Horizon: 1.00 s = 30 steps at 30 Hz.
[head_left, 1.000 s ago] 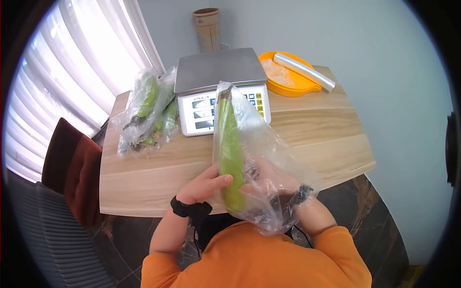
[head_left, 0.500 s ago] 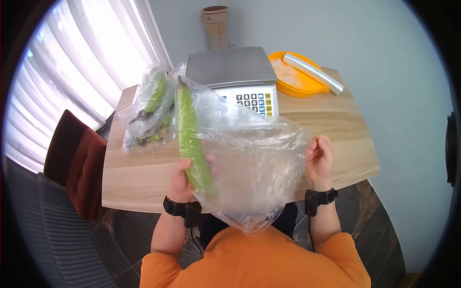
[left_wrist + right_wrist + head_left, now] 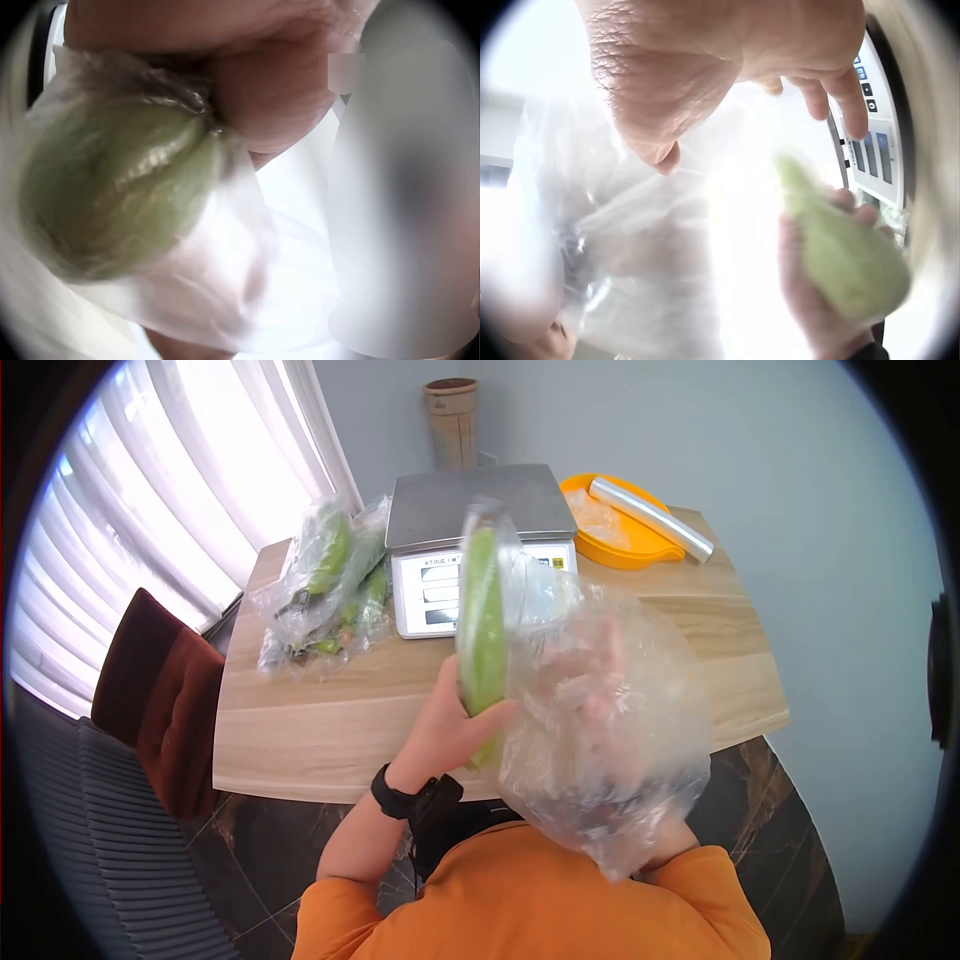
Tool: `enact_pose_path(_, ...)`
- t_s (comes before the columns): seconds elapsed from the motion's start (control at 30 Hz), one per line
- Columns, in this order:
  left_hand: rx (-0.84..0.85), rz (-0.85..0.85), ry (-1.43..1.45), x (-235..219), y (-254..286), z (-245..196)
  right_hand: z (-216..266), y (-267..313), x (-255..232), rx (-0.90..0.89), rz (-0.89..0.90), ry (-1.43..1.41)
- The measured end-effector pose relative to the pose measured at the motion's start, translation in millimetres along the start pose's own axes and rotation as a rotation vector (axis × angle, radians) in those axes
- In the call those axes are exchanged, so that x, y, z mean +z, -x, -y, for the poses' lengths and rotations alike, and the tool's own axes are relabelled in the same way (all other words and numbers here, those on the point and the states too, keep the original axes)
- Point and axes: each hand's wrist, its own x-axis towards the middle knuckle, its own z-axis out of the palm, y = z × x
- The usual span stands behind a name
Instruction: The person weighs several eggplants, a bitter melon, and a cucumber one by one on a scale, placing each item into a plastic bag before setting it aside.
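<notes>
White curtains (image 3: 200,490) hang at the far left, with one reddish-brown chair (image 3: 165,700) in front of them. Next, on the wooden tabletop (image 3: 300,740), clear bags (image 3: 355,550) hold green produce (image 3: 330,555); I cannot tell how many bags or pieces. One scale (image 3: 480,510) with a grey plate is just right of them, and one tan pot (image 3: 453,425) is behind it.

In front of the scale, the left hand (image 3: 445,725) is clamped round one long green vegetable (image 3: 484,615), which is held upright, raised over the near part of the tabletop. One black wristband (image 3: 405,795) shows on that arm. The left wrist view adds the vegetable's rounded lower end, wrapped in film; the head view does not show it clearly.

To the right, one big clear bag (image 3: 560,750) spreads from the vegetable over the right hand (image 3: 735,45), which the head view gives only as a blur through plastic. The right wrist view shows it loose, thumb and fingers apart, gripping nothing. The two hands are apart.

Farther right, one orange tray (image 3: 645,553) carries crumpled plastic (image 3: 600,520) and one roll (image 3: 650,518), whose end overhangs the rim, before a pale wall (image 3: 780,490).
</notes>
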Motion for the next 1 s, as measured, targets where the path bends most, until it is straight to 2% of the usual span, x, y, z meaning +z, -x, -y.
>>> enact_pose_path(0.1, 0.042, 0.023, -0.555, 14.6, -4.3, -14.7, -4.4, -3.9, 0.2, -0.066, 0.011, 0.108)
enact_pose_path(0.13, 0.11, 0.064, -0.616, 20.9, -3.7, -7.7, -6.5, -3.5, 3.2, -0.051, 0.026, 0.093)
enact_pose_path(0.2, 0.248, 0.143, -0.734, 33.2, 1.4, 14.0, -9.5, -3.0, 3.0, 0.047, 0.049, -0.109)
enact_pose_path(0.27, 0.272, 0.19, -0.537, 27.9, 6.3, -2.2, 18.7, -6.8, 1.8, 0.572, -0.171, -1.005)
enact_pose_path(0.3, 0.28, 0.213, -0.439, 26.5, 8.9, -7.5, 12.8, -2.2, -1.3, 0.507, -0.123, -0.969)
enact_pose_path(0.33, 0.172, 0.19, -0.233, 28.4, 10.9, -3.3, 5.6, 3.6, -7.2, 0.445, -0.075, -0.932)
enact_pose_path(0.4, -0.043, 0.14, 0.171, 32.1, 13.1, 11.5, -4.6, 9.7, -13.0, 0.487, -0.036, -1.184)
enact_pose_path(0.47, -0.355, 0.333, 0.642, 34.9, 13.3, 20.5, -0.6, 4.8, -18.0, 0.689, -0.044, -1.764)
enact_pose_path(0.5, -0.512, 0.426, 0.879, 36.1, 13.0, 22.5, 4.6, 2.6, -19.6, 0.646, -0.063, -1.712)
enact_pose_path(0.6, -0.569, 0.694, 1.204, 39.2, 14.7, 24.5, 15.0, -2.6, -18.6, 0.535, -0.131, -1.554)
enact_pose_path(0.7, -0.45, 0.351, 0.852, 43.5, 15.1, 23.2, 11.8, -2.9, -12.9, 0.452, -0.233, -1.405)
enact_pose_path(0.77, -0.124, 0.095, 0.431, 52.6, 15.1, 27.4, 7.7, -2.9, -7.9, 0.394, -0.304, -1.306)
enact_pose_path(0.8, 0.041, -0.028, 0.218, 55.9, 14.1, 28.6, 2.3, -3.7, -4.4, 0.413, -0.31, -1.378)
enact_pose_path(0.9, 0.288, -0.196, -0.186, 53.6, 15.7, 4.2, -15.8, -6.0, 2.3, 0.501, -0.291, -1.538)
enact_pose_path(0.97, 0.37, -0.08, -0.283, 56.2, 21.8, 1.7, -20.4, -4.2, -0.9, 0.611, -0.225, -1.565)
enact_pose_path(1.0, 0.414, -0.024, -0.331, 57.8, 24.0, 1.7, -20.7, -3.8, -1.9, 0.654, -0.217, -1.49)
